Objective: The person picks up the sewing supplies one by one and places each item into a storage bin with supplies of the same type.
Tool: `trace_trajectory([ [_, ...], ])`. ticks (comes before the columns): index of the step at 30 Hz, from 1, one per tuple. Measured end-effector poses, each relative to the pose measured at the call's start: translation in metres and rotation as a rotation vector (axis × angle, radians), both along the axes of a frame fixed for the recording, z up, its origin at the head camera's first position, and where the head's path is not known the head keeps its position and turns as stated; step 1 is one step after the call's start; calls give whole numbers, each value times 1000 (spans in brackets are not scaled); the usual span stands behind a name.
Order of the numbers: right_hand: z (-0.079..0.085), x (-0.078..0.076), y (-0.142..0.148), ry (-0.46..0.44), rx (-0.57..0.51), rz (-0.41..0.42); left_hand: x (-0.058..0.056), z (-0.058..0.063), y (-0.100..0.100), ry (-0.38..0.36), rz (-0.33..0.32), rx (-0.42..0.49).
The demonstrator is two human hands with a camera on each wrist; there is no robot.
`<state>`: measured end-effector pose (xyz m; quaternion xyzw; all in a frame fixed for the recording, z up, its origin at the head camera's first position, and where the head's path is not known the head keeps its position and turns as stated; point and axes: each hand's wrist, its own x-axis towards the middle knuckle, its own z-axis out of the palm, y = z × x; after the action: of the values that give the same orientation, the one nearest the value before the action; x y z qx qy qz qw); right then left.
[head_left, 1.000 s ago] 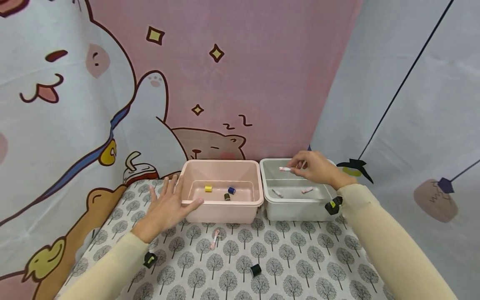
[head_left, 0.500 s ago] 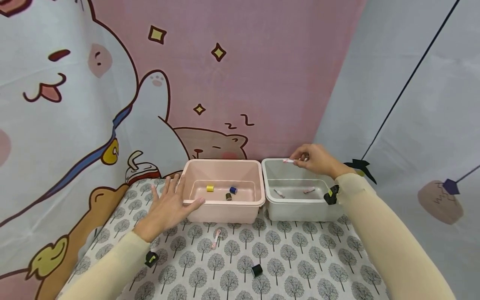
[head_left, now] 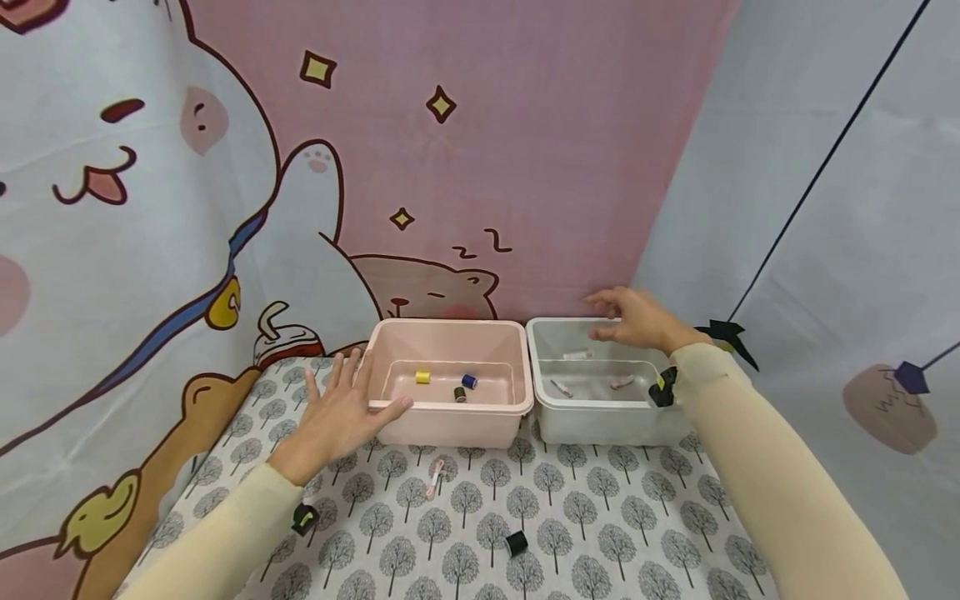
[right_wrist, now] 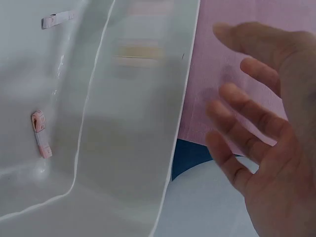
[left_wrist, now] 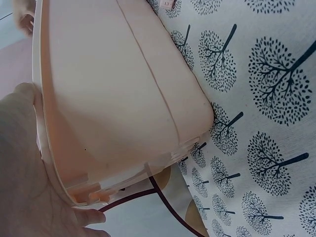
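My right hand [head_left: 637,321] is over the back of the grey bin [head_left: 611,427], fingers apart and nothing in them. Below it a folded measuring tape [head_left: 577,356] is in the air or against the bin's back wall; it is blurred in the right wrist view. Two more folded measuring tapes, one to the left [head_left: 561,388] and one pinkish [right_wrist: 41,134], lie on the grey bin's floor. My left hand [head_left: 333,417] rests with spread fingers on the left front corner of the pink bin [head_left: 450,427]. Inside are yellow [head_left: 423,377], blue [head_left: 469,382] and dark green [head_left: 460,395] thread spools.
A pink folded measuring tape [head_left: 435,480] and a black thread spool [head_left: 517,544] lie on the tree-print cloth [head_left: 405,550] in front of the bins. The bins stand side by side against a cartoon-printed curtain [head_left: 555,167].
My right hand moved up and back over the grey bin, then let go of the measuring tape, which is now lower, inside the bin. The left hand has stayed on the pink bin.
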<state>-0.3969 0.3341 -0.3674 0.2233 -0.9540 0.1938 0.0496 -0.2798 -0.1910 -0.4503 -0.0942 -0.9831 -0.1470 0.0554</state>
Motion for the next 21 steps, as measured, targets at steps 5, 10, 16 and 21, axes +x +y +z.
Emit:
trace_trajectory([
  [5,-1,5,-1,-35,11,-18,0,0,1,3,-2,-9],
  [10,-2,8,-3,-25,8,-9,0,0,1,-1,-3,-3],
  [16,-3,12,-4,-5,0,6,-1,-1,0,-2,0,-5],
  [21,-5,19,-5,8,-14,16,-1,-1,0,1,-3,-1],
])
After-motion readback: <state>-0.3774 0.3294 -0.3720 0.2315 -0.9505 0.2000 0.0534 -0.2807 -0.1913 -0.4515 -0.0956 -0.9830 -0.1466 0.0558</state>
